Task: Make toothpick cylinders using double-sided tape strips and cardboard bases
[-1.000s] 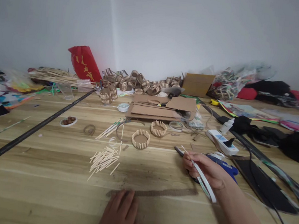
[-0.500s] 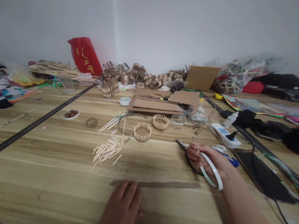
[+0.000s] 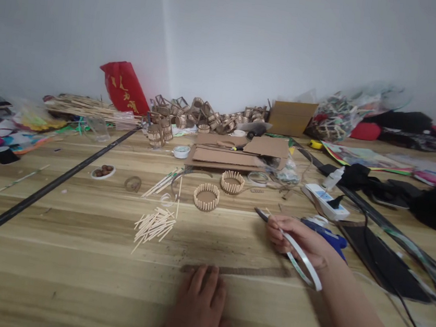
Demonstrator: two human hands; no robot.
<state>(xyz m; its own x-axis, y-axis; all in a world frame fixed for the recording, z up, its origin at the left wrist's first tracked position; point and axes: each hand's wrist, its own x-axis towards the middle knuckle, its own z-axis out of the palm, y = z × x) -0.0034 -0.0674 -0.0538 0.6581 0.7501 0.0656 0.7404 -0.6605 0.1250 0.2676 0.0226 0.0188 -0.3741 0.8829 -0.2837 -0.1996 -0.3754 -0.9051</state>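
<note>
My left hand lies palm down near the front of the table, fingers extended over the left part of a brown corrugated cardboard strip. My right hand is raised at the right with its fingers pinched together, and a thin white ring of tape hangs from it. A short pale tip shows at its fingertips; I cannot make out what it is. Scissors are behind this hand, their dark blades showing and the handles hidden.
Beyond the hands are a pile of short wooden sticks, two stick-walled rings, and stacked cardboard. At the right are a blue-handled tool, a white power strip and a dark cable. A dish of brown balls stands left.
My left hand has shifted right, and the strip's left end now lies farther right. My right hand has moved slightly left and down with the tape, covering the scissors' handles.
</note>
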